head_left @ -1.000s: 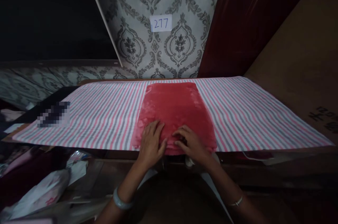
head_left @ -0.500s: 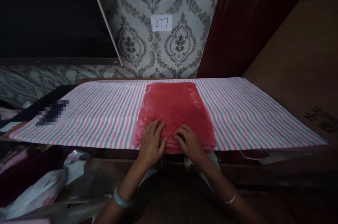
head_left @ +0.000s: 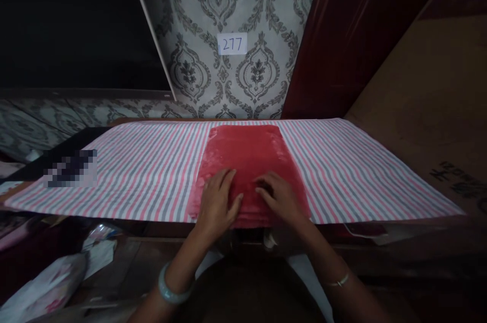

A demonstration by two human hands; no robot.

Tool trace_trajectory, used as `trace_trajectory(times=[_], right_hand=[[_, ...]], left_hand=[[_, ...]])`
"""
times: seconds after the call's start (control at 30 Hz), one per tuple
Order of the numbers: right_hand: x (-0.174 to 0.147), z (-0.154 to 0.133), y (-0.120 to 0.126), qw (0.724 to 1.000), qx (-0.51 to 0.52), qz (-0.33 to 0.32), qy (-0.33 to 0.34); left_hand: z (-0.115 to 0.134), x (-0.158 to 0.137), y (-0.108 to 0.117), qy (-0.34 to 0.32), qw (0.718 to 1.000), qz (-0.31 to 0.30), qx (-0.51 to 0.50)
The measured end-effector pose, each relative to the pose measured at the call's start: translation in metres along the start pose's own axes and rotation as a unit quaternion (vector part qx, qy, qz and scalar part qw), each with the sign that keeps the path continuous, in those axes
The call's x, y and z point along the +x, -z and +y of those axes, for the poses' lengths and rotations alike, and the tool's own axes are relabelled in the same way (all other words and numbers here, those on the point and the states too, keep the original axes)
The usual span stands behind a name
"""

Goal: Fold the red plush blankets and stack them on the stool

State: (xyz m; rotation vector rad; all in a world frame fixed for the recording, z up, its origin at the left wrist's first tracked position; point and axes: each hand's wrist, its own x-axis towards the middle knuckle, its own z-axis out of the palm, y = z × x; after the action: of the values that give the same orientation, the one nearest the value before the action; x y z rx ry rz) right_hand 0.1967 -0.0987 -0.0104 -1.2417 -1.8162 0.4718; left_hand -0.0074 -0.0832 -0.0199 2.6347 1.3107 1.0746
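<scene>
A folded red plush cloth [head_left: 245, 148] lies in a neat, several-layered stack on a striped sheet [head_left: 160, 171], with its near side at the table's front edge. My left hand [head_left: 218, 204] is over the near left part of the cloth, its fingers stretched and its thumb apart. Over the near right part is my right hand [head_left: 279, 199], fingers bent and thumb apart from them. Neither hand grips anything visible. Whether the fingertips touch the cloth or hover just above it, I cannot tell.
A dark screen [head_left: 76, 24] stands at the back left, before patterned wallpaper. A paper marked 277 [head_left: 232, 44] is on the wall. To the right stand a dark red panel [head_left: 350, 34] and a large cardboard box [head_left: 426, 95]. A plastic bag [head_left: 53, 282] lies low at left.
The view has tilted up slightly. Both hands have shifted a little farther over the cloth, away from its near edge. My right thumb and fingers have spread apart.
</scene>
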Motion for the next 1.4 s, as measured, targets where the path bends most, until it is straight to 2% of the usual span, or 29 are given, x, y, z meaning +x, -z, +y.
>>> trace_trajectory(times=[0.17,0.37,0.5,0.6,0.67,0.77,0.8,0.83,0.9,0.97,1.03,1.13,1.23,1.33,1.4], right_hand=[[0.010,0.013,-0.025,0.995,-0.084,-0.029,-0.044],[0.004,0.013,-0.035,0.990,-0.127,-0.027,-0.062],[0.004,0.012,-0.035,0.994,-0.088,0.031,-0.065],[-0.008,0.005,-0.021,0.997,-0.005,0.070,-0.034],[-0.024,-0.002,-0.001,0.998,0.050,0.034,-0.022],[-0.053,-0.013,0.032,0.984,0.108,-0.142,-0.012],[-0.060,-0.016,0.041,0.978,0.105,-0.180,-0.013],[-0.065,-0.019,0.048,0.976,0.094,-0.196,-0.019],[-0.065,-0.022,0.053,0.985,0.060,-0.158,-0.037],[-0.052,-0.023,0.046,0.995,0.037,-0.089,-0.039],[-0.028,-0.021,0.031,0.998,0.031,-0.048,-0.014],[0.012,-0.014,-0.001,0.999,-0.001,-0.039,0.007],[0.040,-0.005,-0.030,0.993,-0.097,-0.039,-0.049],[0.047,0.004,-0.048,0.980,-0.165,-0.044,-0.103],[0.045,0.009,-0.053,0.979,-0.169,-0.032,-0.108]], left_hand=[[-0.003,-0.001,-0.018,-0.011,0.996,-0.061,0.063],[-0.006,-0.012,-0.027,-0.007,0.996,-0.054,0.072],[-0.006,-0.011,-0.026,-0.004,0.997,-0.054,0.059],[-0.005,-0.011,-0.025,0.000,0.997,-0.057,0.057],[-0.005,-0.012,-0.024,0.002,0.997,-0.052,0.053],[-0.006,-0.013,-0.024,0.009,0.999,-0.031,0.039],[-0.006,-0.013,-0.024,0.009,0.999,-0.022,0.032],[-0.007,-0.014,-0.024,0.009,1.000,-0.014,0.026],[-0.007,-0.014,-0.023,0.003,1.000,-0.002,0.017],[-0.007,-0.015,-0.023,-0.004,1.000,0.004,0.012],[-0.006,-0.015,-0.022,-0.006,1.000,0.001,0.011],[-0.004,-0.015,-0.020,-0.001,1.000,-0.013,0.016],[-0.004,-0.016,-0.020,-0.002,0.999,-0.015,0.029],[-0.004,-0.016,-0.021,-0.005,0.999,-0.014,0.036],[-0.004,-0.017,-0.021,-0.007,0.999,-0.014,0.035]])
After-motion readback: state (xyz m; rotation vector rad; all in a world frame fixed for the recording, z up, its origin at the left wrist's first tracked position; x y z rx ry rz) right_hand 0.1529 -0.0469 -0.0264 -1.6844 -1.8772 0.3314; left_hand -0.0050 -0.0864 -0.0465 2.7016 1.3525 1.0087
